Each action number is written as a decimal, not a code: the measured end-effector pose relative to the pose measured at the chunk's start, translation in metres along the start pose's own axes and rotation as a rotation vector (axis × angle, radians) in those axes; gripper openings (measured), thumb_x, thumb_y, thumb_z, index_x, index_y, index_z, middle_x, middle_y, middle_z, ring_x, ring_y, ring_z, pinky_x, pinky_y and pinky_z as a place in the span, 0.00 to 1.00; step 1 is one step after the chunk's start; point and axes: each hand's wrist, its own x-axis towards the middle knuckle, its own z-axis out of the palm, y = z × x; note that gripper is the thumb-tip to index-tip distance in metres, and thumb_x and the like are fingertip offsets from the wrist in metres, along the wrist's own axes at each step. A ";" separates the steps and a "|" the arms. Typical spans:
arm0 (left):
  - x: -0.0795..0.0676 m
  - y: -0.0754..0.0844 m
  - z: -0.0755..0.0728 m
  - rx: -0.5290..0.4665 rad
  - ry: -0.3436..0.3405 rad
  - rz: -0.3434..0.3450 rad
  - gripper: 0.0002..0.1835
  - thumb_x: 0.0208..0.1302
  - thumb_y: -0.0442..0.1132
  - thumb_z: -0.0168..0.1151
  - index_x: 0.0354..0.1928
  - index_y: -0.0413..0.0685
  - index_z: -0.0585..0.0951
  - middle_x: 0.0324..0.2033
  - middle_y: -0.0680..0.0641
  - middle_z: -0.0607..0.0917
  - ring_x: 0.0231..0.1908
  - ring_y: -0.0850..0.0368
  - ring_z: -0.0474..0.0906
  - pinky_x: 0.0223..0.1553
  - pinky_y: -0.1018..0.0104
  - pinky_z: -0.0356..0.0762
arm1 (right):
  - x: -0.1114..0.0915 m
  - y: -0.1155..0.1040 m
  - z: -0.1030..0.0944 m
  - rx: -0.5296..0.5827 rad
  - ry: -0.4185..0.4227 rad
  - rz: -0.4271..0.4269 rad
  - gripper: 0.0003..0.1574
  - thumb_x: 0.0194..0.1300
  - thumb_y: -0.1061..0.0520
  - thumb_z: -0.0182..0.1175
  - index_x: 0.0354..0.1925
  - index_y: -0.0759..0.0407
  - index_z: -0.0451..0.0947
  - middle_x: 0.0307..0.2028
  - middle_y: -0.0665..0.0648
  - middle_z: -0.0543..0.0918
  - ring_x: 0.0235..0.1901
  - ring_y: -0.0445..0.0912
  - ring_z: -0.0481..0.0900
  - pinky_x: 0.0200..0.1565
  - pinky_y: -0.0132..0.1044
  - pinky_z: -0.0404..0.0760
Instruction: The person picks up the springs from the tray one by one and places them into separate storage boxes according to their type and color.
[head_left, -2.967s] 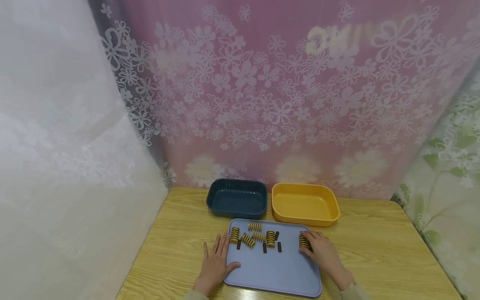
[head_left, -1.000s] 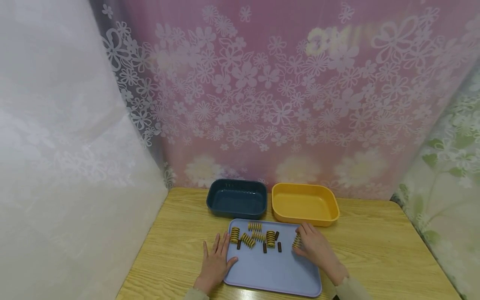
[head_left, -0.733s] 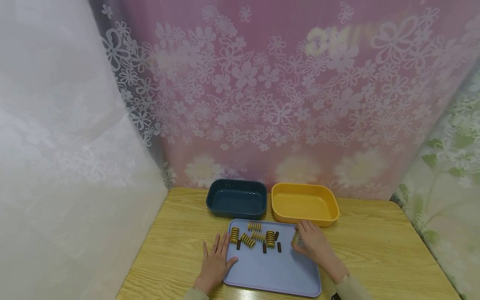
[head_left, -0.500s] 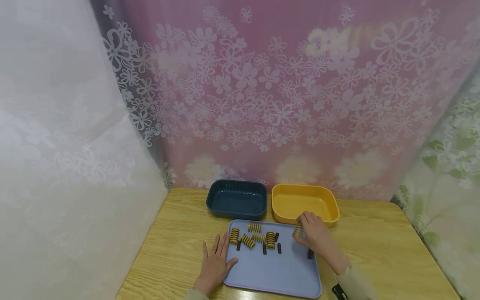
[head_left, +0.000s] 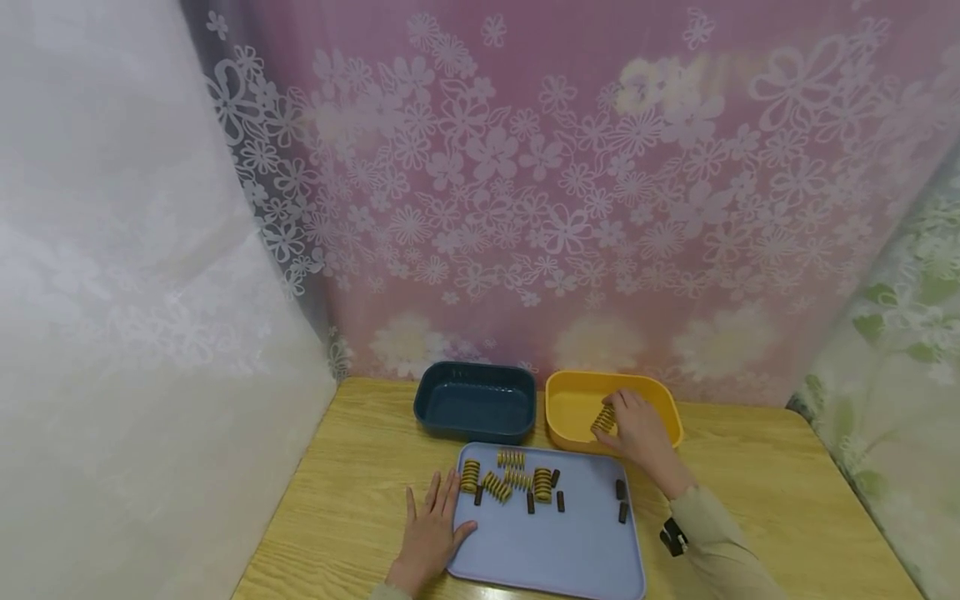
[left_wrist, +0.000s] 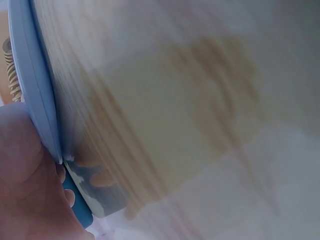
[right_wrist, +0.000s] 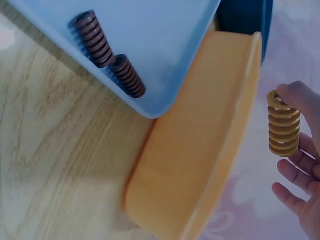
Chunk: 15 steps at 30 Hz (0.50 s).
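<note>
A yellow coil spring (right_wrist: 283,125) is pinched between the thumb and fingers of my right hand (head_left: 639,427). In the head view that hand and spring overlap the yellow bin (head_left: 583,400). My left hand (head_left: 429,533) lies with fingers spread at the left edge of the pale blue tray (head_left: 555,550), thumb over its rim. Several more yellow springs (head_left: 543,485) lie on the tray's far left half, with small brown springs (head_left: 561,501) among them. Two brown springs (right_wrist: 95,39) stay by the tray's right edge.
A dark blue bin (head_left: 476,402) stands left of the yellow one, both behind the tray on the wooden table (head_left: 360,467). A flowered pink curtain (head_left: 570,208) hangs behind the bins, with a pale sheet (head_left: 150,333) on the left.
My right hand has lifted the yellow spring from the tray's right side and carried it up over the yellow bin, exposing two brown springs. My left hand has stayed in place.
</note>
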 end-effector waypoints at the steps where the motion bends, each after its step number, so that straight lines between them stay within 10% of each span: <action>1: 0.000 0.000 -0.001 -0.003 -0.009 -0.003 0.44 0.69 0.61 0.57 0.76 0.40 0.63 0.75 0.44 0.65 0.75 0.41 0.58 0.67 0.25 0.50 | 0.001 0.002 0.003 -0.003 -0.010 0.018 0.36 0.44 0.51 0.83 0.43 0.68 0.76 0.38 0.63 0.78 0.38 0.58 0.78 0.40 0.52 0.81; 15: -0.002 -0.004 0.000 -0.015 0.047 0.032 0.43 0.68 0.63 0.57 0.75 0.40 0.65 0.74 0.43 0.67 0.73 0.40 0.62 0.64 0.24 0.53 | 0.008 0.011 0.033 -0.011 -0.128 0.259 0.32 0.52 0.48 0.78 0.42 0.70 0.77 0.36 0.65 0.78 0.37 0.59 0.78 0.38 0.54 0.81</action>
